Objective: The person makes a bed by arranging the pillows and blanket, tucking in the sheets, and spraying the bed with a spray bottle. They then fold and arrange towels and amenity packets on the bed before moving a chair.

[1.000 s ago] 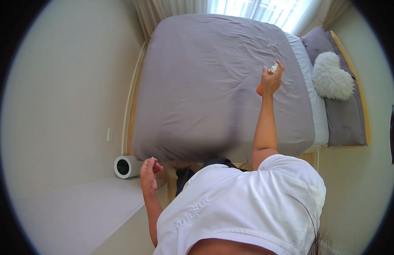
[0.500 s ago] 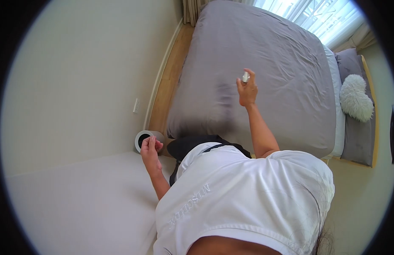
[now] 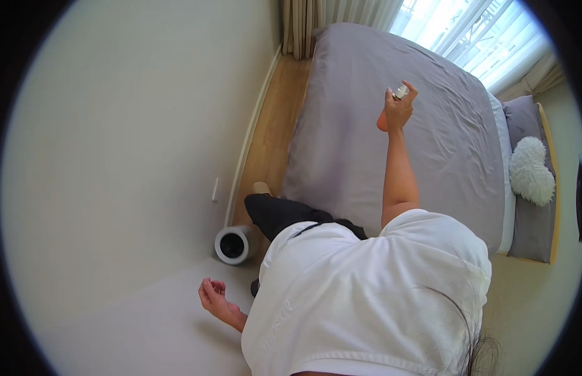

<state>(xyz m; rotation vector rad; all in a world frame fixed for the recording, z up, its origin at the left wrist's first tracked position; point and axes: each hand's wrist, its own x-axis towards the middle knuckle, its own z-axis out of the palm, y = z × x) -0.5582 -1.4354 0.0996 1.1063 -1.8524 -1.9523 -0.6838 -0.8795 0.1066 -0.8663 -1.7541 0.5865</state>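
Over the bed (image 3: 341, 144) with its grey cover, my right hand (image 3: 399, 114) is stretched forward, wrapped round a spray bottle. The bottle's white spray top (image 3: 401, 92) shows between thumb and forefinger, and part of its orange body (image 3: 382, 121) sticks out beside the palm; the rest is hidden. My left hand (image 3: 217, 298) hangs low at my left side, its fingers loosely bent and slightly apart, with nothing seen in it. Just beyond that hand stands a white cylinder (image 3: 218, 240) with a dark round opening, by the wall.
A pale wall (image 3: 147, 125) with a socket plate (image 3: 215, 189) runs along the left. Between wall and bed lies a strip of wooden floor (image 3: 275, 119). Grey pillows (image 3: 533, 229) and a fluffy white cushion (image 3: 532, 171) are at the right; curtains (image 3: 360, 15) hang behind.
My right hand has moved farther forward and to the right with the spray bottle. My left hand has dropped back and lower, away from the cylinder. The view has shifted, and a foot now shows.
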